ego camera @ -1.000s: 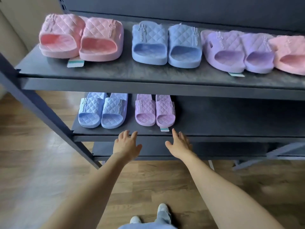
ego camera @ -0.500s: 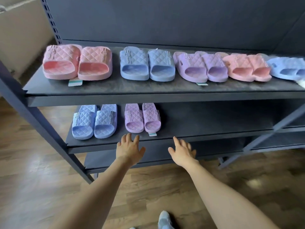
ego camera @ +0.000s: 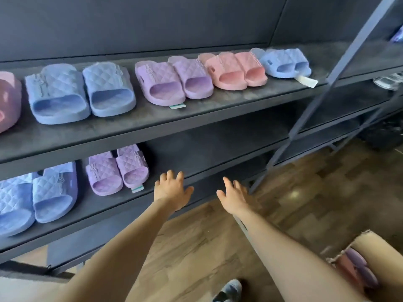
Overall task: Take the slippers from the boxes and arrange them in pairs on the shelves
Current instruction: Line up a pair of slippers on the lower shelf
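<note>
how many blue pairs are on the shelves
3. Left blue pair and right blue pair on the top shelf; third blue pair on the lower shelf, far left. Others may be out of frame.

I read this as a shop's display area: long dark metal shelves carry quilted slippers lined up in colour pairs, paper tags dangling from several (print unreadable), and a cardboard box holds more slippers on the wood-look floor.
</note>
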